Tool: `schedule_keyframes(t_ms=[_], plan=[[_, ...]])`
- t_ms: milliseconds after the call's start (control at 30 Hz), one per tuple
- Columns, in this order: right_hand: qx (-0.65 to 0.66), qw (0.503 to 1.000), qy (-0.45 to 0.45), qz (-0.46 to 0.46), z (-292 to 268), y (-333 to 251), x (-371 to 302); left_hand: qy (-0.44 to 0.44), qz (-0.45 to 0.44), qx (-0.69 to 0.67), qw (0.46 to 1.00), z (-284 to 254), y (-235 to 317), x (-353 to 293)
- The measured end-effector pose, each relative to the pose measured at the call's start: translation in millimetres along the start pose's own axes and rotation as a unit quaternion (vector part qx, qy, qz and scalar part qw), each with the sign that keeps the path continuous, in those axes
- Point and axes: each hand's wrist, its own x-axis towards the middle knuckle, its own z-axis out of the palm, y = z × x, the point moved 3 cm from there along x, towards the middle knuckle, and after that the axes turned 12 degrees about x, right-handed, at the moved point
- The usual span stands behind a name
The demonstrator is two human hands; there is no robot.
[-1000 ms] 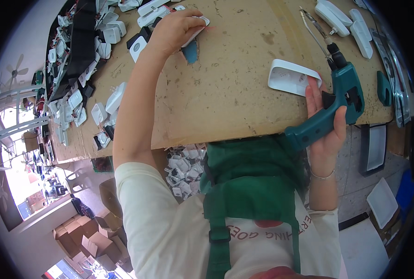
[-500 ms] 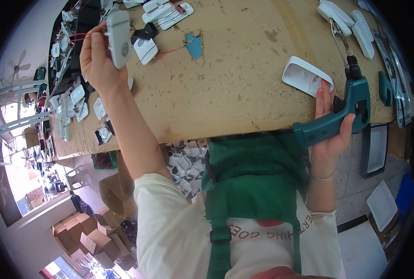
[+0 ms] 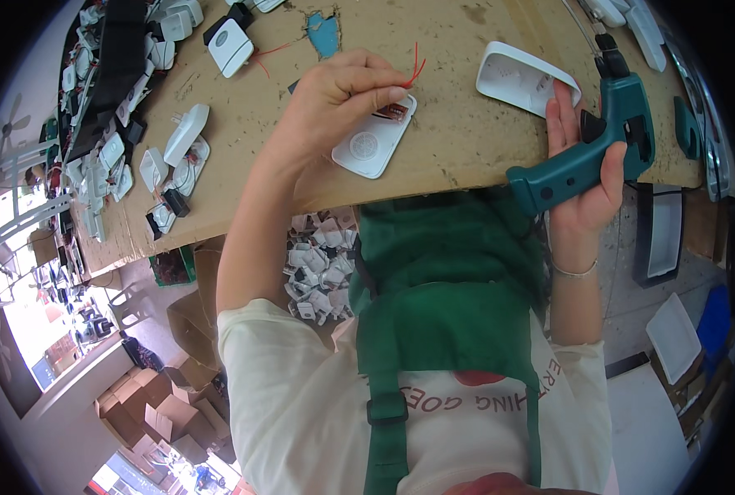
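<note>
My left hand is closed, its thumb and fingertips pinching thin red wires. Under it a flat white plastic casing half with a round grille lies on the table; a small brown-red part shows in its upper end, the rest covered by my fingers. In my right hand rests a teal soldering gun, handle across the palm, thumb at its near side. The fingertips of that hand reach to the rim of a hollow white plastic cover, open side facing me.
Another white casing with red wires lies at the far left, beside a torn blue patch. Several white parts with wires crowd the left side around a black strip. White covers and a metal edge stand at the far right.
My left hand came from the far left to mid-table, and the white piece it held up now lies flat, wires pinched. My right hand keeps the gun, nearly unmoved; the view shifted slightly.
</note>
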Motion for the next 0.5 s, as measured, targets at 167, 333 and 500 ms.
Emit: schedule_keyframes(t_ms=[167, 333, 500], plan=[[0.011, 1.000, 0.017, 0.005, 0.2, 0.8, 0.9, 0.080, 0.080, 0.064, 0.992, 3.4, 1.5, -0.6], [-0.009, 1.000, 0.021, 0.002, 1.8, 1.3, 0.1, 0.135, 0.003, 0.082, 0.987, 12.7, 3.7, -5.9], [-0.025, 1.000, 0.015, -0.010, 6.7, 4.6, -0.7, 0.136, 0.013, -0.018, 0.990, 20.5, 7.4, -5.5]])
